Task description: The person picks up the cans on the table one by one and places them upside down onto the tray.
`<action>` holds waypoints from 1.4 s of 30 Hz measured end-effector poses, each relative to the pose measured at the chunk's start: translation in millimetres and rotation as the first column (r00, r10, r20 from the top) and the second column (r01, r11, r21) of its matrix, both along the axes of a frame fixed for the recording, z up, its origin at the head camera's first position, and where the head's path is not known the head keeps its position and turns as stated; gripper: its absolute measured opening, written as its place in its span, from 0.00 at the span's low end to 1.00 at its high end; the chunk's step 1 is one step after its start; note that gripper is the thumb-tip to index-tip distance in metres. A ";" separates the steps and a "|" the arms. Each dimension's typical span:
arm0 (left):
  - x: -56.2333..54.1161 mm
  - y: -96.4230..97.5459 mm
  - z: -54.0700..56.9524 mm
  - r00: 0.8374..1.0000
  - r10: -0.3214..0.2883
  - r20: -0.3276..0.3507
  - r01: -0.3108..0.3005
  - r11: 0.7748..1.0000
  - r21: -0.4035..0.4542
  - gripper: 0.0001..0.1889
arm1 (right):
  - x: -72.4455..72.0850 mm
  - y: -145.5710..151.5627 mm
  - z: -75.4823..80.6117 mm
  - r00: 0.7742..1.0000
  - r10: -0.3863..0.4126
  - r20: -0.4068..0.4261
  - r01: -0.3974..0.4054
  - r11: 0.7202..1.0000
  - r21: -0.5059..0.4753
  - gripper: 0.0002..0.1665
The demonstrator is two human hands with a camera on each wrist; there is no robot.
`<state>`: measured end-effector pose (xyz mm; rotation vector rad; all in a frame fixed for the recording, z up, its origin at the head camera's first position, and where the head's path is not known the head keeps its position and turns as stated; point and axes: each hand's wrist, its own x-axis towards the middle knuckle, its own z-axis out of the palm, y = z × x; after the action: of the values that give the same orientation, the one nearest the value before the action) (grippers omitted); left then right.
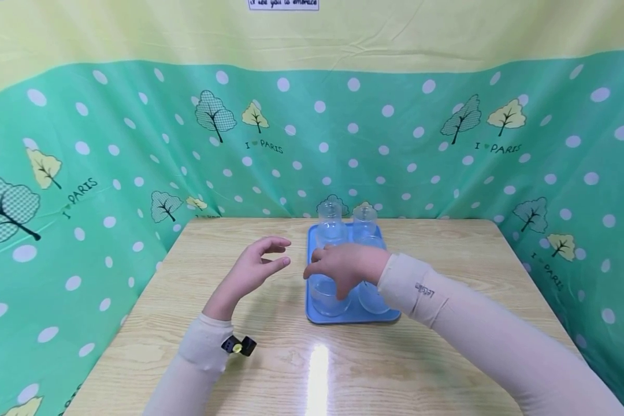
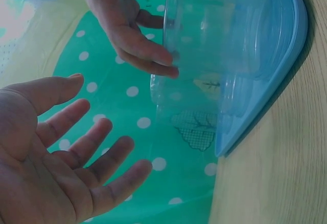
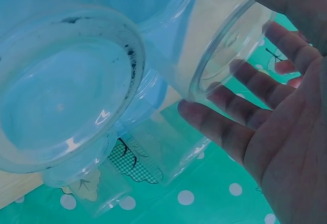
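A blue tray holds several clear, round plastic jars. My right hand reaches over the front-left jar, palm down. In the right wrist view its fingers spread along this jar's rim, fingertips right at the edge, with the thumb on the other side. My left hand hovers left of the tray with nothing in it, thumb and fingers apart. Its palm shows in the left wrist view, away from the jar. Beside the front-left jar, partly behind my right wrist, is the front-right jar.
Taller-looking clear jars stand at the tray's far end, near the green dotted curtain. The curtain borders the wooden table at the back and both sides. Dark smudges mark one near rim.
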<state>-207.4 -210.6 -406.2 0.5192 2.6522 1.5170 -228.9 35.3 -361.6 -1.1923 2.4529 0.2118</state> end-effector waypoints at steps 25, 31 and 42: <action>0.9 2.9 -2.9 1.000 -0.015 0.014 0.015 1.000 -0.010 0.22 | -0.7 6.2 -0.6 0.998 -0.046 0.043 0.047 0.999 -0.015 0.49; 0.9 3.5 -5.0 1.000 -0.017 0.011 0.017 1.000 -0.008 0.22 | -0.7 6.3 -0.2 0.998 -0.046 0.044 0.046 0.999 -0.014 0.49; 0.4 4.1 -6.5 0.999 -0.044 0.006 0.044 0.999 0.007 0.24 | 0.8 7.7 2.3 0.998 -0.038 0.040 0.039 0.999 -0.023 0.48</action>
<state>-207.0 -206.4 -412.7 0.5678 2.6134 1.5144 -228.1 43.0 -359.3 -1.1472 2.4479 0.1473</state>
